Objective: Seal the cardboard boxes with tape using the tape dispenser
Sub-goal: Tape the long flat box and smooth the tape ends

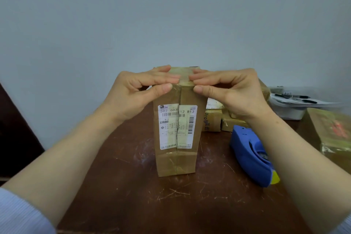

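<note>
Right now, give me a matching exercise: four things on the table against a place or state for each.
Things: 1 box; 2 dispenser; 3 pens; 4 label.
States: A split down its middle; B on papers, far right; C upright, top pinched by left hand and right hand; D blue, lying right of the box.
Pairs: 1-C; 2-D; 3-B; 4-A.

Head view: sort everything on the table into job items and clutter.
Job: upright box, tape over its top; blue tape dispenser; boxes behind; box at right.
Lying about: pens; papers.
</note>
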Motion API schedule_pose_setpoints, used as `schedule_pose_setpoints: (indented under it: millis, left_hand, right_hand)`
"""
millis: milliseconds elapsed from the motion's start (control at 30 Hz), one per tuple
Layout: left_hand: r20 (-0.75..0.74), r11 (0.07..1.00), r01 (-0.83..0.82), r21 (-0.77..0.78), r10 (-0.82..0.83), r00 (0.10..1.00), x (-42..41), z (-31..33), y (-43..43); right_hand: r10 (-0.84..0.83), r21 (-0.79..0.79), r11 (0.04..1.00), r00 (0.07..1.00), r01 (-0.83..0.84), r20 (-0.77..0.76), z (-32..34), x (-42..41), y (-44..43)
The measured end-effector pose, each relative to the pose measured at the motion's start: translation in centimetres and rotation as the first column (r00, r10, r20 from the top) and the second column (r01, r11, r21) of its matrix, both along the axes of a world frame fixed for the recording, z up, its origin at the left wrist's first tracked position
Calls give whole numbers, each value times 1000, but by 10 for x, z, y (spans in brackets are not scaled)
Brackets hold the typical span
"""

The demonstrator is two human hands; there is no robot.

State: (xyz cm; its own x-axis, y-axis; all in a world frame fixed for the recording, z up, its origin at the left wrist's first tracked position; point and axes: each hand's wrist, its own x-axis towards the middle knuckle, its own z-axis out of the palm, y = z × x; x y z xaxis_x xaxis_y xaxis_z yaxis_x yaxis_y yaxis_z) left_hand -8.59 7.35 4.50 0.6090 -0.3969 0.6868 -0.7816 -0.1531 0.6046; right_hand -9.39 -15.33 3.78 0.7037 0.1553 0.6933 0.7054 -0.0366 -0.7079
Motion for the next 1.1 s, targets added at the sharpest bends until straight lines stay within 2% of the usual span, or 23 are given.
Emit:
schedule_pose_setpoints:
  millis: [67,167,233,300,367,467,533,600,700,800,900,967,1100]
  left_hand:
    - [-33,999,-26,-24,25,999,-2,0,-4]
    - [12,982,-146,-116,149,989,-6,-2,-15]
    - [20,980,-171,-102,174,984,-7,1,-16]
    - [-49,991,-132,-20,131,990,-7,9,-9]
    - [-134,999,-26,43,31,991,-6,16,2]
    - [-218,996,85,-1,-83,972,-5,14,8]
    - [-220,983,4,-186,-46,974,-4,2,5]
    - [-139,935,-119,-333,76,987,-6,-14,-4]
    - [-25,906,-239,-349,246,969,-12,-28,-18]
    - [-70,905,-291,-312,283,956,-22,-29,-25]
    - [-284,919,-323,-226,255,924,-29,-44,-27]
    - [-413,921,-325,-214,216,885,-29,-55,-27]
    - [-425,893,-431,-129,343,838,-33,-41,-22]
  right_hand:
    - [9,2,1000,1000,-9,-9,0,-1,0]
    - [-35,7,999,999,34,33,-4,-1,10]
    - [-58,-20,998,996,59,64,-3,1,14]
    - [-29,-55,998,999,31,21,1,1,8]
    - [48,-87,995,997,-52,-54,6,1,-5]
    - [137,-124,981,986,-148,-98,6,0,-14]
    - [126,-57,990,989,-130,-82,0,2,-12]
    - [91,74,993,995,-87,-50,-7,4,-6]
    - [80,201,977,996,-70,-40,-15,2,5]
    - [51,315,949,990,-8,-130,-24,-5,14]
    - [-49,186,977,953,108,-297,-47,-13,26]
    - [-104,52,991,952,124,-286,-57,-16,32]
    - [-329,-226,933,916,279,-230,-23,-13,35]
